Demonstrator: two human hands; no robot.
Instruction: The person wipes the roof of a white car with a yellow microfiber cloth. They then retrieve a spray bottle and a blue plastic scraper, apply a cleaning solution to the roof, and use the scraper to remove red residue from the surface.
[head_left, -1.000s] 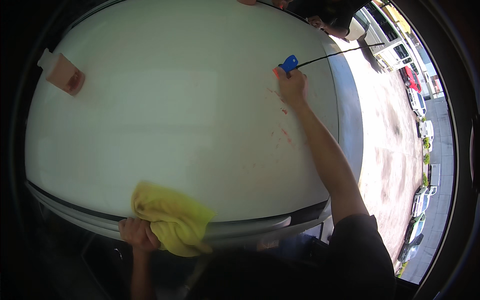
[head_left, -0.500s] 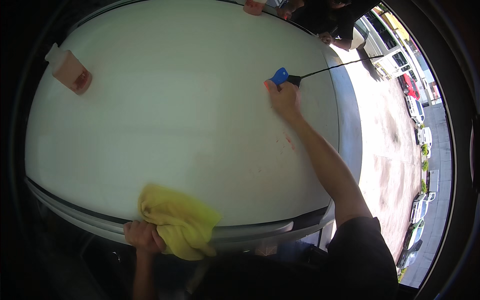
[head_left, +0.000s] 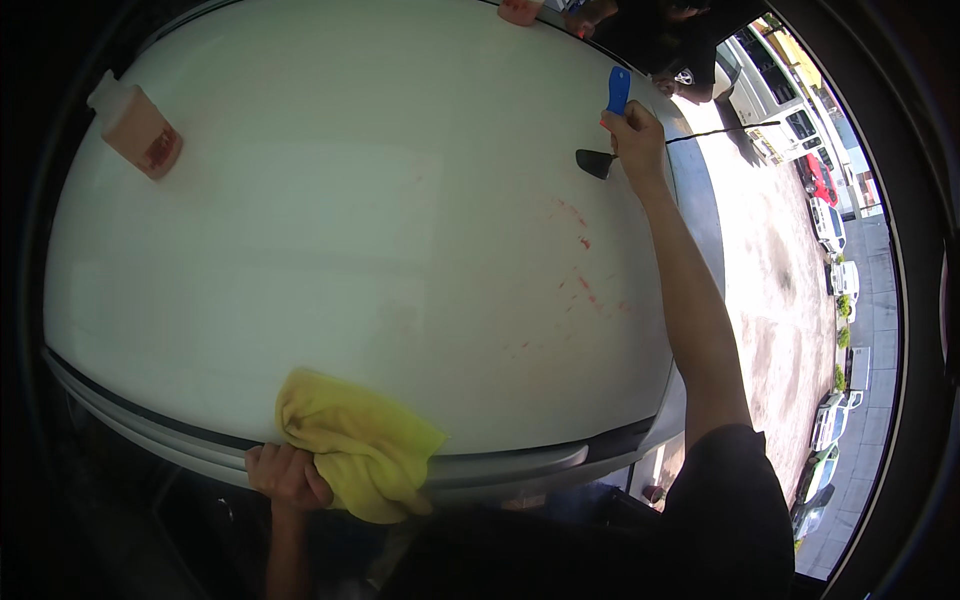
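Note:
Beneath my hands spreads a white car roof. My right hand, at its far right, is closed around a blue-handled tool with a bit of orange-red at its lower end; the rest is hidden by my fingers. Right below that hand is the black antenna base. Red smears mark the roof between the antenna and my side. At the near edge, my left hand is closed over the roof rail. A crumpled yellow cloth drapes over the rail beside it.
A translucent bottle of pinkish liquid stands at the far left of the roof, with another bottle at the far edge. Across the roof a person in dark clothes is at work. Parked vehicles line the sunlit yard at right.
My right hand has moved right and a little away with the tool, whose blue handle now points upward. More red smears show on the roof. The left hand and cloth have stayed put.

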